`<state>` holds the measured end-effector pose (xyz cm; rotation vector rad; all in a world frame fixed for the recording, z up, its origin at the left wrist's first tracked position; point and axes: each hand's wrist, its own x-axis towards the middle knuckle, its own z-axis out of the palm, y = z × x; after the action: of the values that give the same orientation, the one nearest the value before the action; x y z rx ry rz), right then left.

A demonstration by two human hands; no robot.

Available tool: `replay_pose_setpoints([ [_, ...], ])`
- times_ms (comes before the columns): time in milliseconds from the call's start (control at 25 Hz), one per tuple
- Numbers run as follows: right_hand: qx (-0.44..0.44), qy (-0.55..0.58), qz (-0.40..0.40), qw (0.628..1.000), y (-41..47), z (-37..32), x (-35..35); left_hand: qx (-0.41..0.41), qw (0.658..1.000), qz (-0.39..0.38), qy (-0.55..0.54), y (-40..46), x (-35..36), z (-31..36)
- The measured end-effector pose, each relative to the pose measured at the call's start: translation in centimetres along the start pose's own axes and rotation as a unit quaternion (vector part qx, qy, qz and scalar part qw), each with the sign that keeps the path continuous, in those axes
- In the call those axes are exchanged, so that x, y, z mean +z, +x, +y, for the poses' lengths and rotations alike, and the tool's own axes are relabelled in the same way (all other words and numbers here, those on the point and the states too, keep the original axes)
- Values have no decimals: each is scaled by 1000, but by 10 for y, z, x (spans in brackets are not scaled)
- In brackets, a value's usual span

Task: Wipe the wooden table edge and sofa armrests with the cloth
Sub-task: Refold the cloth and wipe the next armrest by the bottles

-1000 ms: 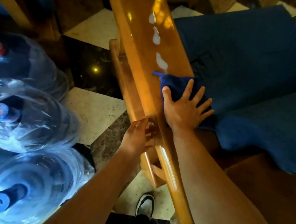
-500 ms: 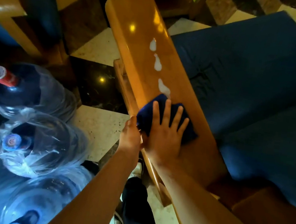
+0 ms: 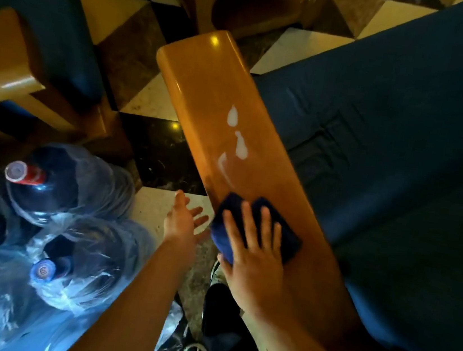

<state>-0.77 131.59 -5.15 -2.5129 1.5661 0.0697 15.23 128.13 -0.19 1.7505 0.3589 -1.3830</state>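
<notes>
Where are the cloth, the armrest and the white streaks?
cloth (image 3: 288, 237), head view, its right half beside the fingers.
armrest (image 3: 207, 83), head view, bare top near the far end.
white streaks (image 3: 241, 147), head view, the middle blob.

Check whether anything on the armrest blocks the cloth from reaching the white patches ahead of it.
Nothing visible does. The blue cloth, under the right hand, lies on the wooden armrest just short of the white patches; only bare wood lies between.
</notes>
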Motion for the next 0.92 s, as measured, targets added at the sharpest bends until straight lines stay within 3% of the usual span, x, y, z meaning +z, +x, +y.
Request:
replay_pose_setpoints([
  [120, 136, 32, -13, 990, -11, 22, -23, -48, 999, -2, 4, -8, 14, 4],
  [360, 225, 64, -21, 972, 159, 31, -37, -28, 998, 25, 42, 18, 28, 23],
  [440, 240, 142, -43, 959, 191, 59, -38, -18, 998, 33, 57, 25, 31, 24],
  [520, 259, 287, -81, 919, 197, 89, -39, -12, 997, 37, 62, 27, 30, 26],
  [600, 277, 348, -107, 889, 171, 101, -41, -11, 997, 39, 65, 28, 27, 26],
  [680, 262, 272, -61, 924, 121, 98, -37, -12, 997, 36, 64, 30, 25, 27],
  [760, 190, 130, -19, 973, 71, 76, -34, -12, 998, 38, 52, 35, 28, 36],
  [840, 135, 44, -32, 989, 50, 50, -34, -12, 999, 35, 36, 44, 33, 50],
  [920, 91, 31, -44, 994, 65, 30, -36, -6, 999, 34, 24, 56, 37, 62],
])
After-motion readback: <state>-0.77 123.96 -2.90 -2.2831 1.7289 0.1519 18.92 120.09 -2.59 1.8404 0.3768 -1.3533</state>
